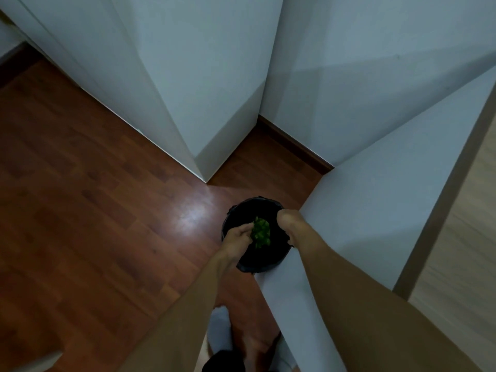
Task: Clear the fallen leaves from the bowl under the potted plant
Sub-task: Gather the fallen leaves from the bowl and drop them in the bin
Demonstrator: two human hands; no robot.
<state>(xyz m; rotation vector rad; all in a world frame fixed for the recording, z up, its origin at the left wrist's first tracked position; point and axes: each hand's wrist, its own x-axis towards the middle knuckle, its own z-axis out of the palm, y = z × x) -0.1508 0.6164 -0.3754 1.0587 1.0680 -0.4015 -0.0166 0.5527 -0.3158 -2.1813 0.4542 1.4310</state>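
A black bin lined with a black bag (248,208) stands on the wooden floor beside a white wall corner. My left hand (237,238) is over its opening, fingers closed on a clump of green leaves (261,232) that hangs inside the bin's mouth. My right hand (288,220) grips the bag's rim on the right side of the bin. Neither the bowl nor the potted plant is in view.
A white cabinet or wall block (204,89) juts out behind the bin, and a white low wall (375,200) runs along the right. A brown skirting board (295,146) lines the far wall. My feet (249,342) are at the bottom.
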